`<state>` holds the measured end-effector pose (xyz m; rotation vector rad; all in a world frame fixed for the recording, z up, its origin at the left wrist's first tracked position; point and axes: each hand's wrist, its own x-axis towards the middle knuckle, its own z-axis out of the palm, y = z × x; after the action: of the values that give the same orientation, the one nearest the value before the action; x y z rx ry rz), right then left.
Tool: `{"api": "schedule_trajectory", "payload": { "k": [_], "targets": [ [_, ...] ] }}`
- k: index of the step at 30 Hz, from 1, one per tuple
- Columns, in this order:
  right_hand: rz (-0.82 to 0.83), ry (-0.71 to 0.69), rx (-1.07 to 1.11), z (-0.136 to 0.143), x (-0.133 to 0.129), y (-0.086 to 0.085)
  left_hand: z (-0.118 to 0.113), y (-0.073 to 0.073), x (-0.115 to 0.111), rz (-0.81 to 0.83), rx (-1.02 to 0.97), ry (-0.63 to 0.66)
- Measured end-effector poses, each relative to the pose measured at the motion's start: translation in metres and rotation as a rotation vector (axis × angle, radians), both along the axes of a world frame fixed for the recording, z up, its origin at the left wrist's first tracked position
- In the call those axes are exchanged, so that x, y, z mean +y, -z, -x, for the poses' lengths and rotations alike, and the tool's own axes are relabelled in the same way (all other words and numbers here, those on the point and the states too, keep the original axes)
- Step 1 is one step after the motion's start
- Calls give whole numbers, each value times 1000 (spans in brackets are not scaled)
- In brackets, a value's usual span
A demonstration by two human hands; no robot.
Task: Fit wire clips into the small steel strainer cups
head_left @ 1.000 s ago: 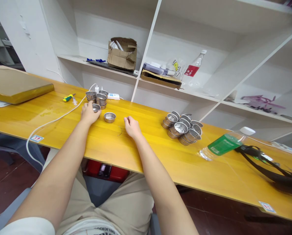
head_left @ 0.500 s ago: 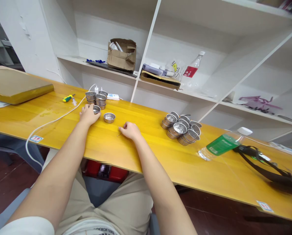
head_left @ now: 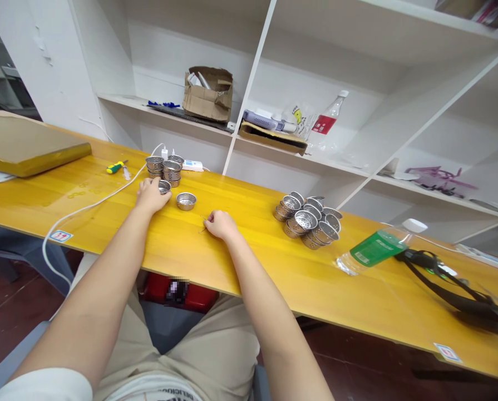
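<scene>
My left hand [head_left: 149, 195] is closed around the near side of a small perforated metal cup [head_left: 164, 187], which rests on the table just in front of stacked cups [head_left: 172, 168] of the same kind. To the right of that hand stands a single metal cup [head_left: 186, 201], touched by neither hand. My right hand [head_left: 221, 224] is low over the tabletop with its fingers pinched on a thin bent wire [head_left: 202, 229], whose ends stick out to the left of the fingertips. Most of the wire is hidden by the fingers.
More stacked metal cups [head_left: 309, 218] stand to the right, then a green-labelled bottle [head_left: 378, 248] and a black strap [head_left: 453, 287]. A white cable [head_left: 94, 206] crosses the yellow table [head_left: 182, 245] at left, near a screwdriver [head_left: 116, 167]. White shelves [head_left: 190, 147] rise behind.
Both hands stay almost in place. My right hand has turned slightly at the wire. The view has shifted a little.
</scene>
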<state>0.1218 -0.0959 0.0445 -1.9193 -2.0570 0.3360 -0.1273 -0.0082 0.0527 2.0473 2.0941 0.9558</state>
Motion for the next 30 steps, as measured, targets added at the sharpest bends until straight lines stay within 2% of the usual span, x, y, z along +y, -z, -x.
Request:
{"api": "schedule_trajectory", "payload": {
  "k": [2, 4, 7, 11, 14, 16, 20, 24, 30],
  "targets": [
    [-4, 3, -21, 1, 0, 0, -2, -4, -6, -62, 1, -17],
    [-1, 5, -56, 2, -1, 0, -7, -8, -13, -203, -16, -13],
    [15, 1, -124, 5, -2, -3, -22, -12, -21, -383, -40, 133],
    [61, -21, -194, 12, -5, -6, -45, -1, -21, -304, 12, 418],
    [72, -39, -219, 14, -7, -6, -55, 14, -15, -179, 61, 517],
    [61, -26, -194, 12, -7, -5, -56, 21, -11, -117, 97, 539],
    [17, 12, -18, 4, -2, -4, -54, 25, -8, -117, 134, 518],
    [-126, 71, 232, -1, 5, -4, -57, 25, -9, -85, 148, 469],
    [-190, 138, 548, -4, 11, -3, -63, 26, -14, -100, 58, 647]
  ]
}}
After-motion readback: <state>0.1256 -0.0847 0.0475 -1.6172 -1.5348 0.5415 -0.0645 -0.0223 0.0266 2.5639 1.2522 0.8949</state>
